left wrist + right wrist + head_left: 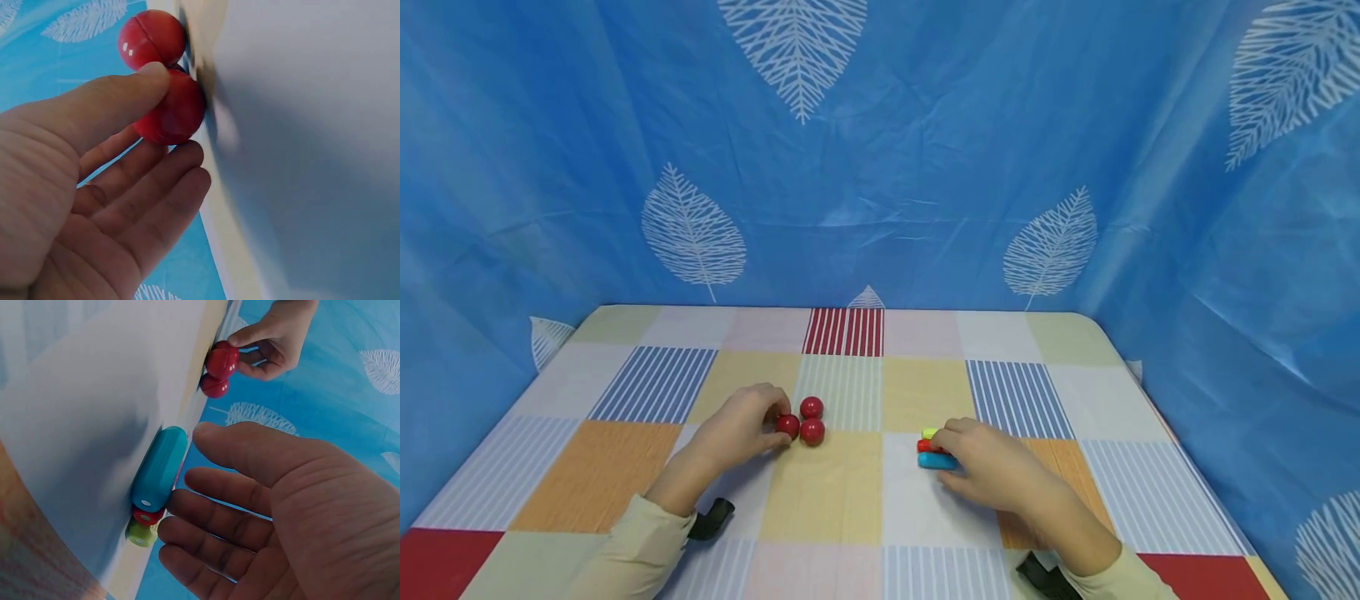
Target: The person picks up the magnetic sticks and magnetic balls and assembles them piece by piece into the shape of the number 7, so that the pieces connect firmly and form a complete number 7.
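Observation:
Three glossy red balls lie together on the tablecloth, left of the middle. My left hand (741,425) pinches the nearest red ball (178,109) between thumb and fingers. Close beside it are the other two, a back red ball (812,407) and a front red ball (812,432). On the right, three stubby rounded sticks lie side by side: a blue stick (160,465), a red stick (925,446) and a yellow-green stick (140,532). Over their right ends is my right hand (988,462), its fingers loosely bent; whether the fingertips touch the sticks is unclear.
A patchwork-patterned cloth (820,500) covers the table. Behind and along the sides hangs a blue curtain (880,167) with white leaf prints. Black straps show at both wrists, below the hands.

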Demonstrator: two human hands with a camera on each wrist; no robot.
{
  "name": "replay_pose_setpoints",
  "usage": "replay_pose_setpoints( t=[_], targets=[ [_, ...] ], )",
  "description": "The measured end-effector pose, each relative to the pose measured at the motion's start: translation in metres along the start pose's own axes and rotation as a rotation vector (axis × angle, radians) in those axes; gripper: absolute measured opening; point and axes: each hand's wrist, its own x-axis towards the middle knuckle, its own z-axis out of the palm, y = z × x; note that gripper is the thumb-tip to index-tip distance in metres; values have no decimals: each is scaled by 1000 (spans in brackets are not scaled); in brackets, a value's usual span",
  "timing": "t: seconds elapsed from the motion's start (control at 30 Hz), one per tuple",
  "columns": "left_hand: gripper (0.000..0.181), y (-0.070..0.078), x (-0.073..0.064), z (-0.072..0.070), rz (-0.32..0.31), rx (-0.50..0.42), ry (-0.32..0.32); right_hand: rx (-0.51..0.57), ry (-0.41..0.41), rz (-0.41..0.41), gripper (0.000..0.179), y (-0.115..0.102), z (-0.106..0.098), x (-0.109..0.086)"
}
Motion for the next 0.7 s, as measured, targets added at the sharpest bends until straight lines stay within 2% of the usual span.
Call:
replay_pose_setpoints(
  t=[0.27,0.53,0.7],
  targets=[
    [30,3,-5,-13,3,-41,-102,-1,-16,-2,23,-1,3,0],
    [30,6,-11,-17,109,-67,-209,42,-41,-2,17,-2,4,-1],
    [30,15,-12,-17,145,-85,-248,66,-49,6,14,-5,6,-1]
  ],
)
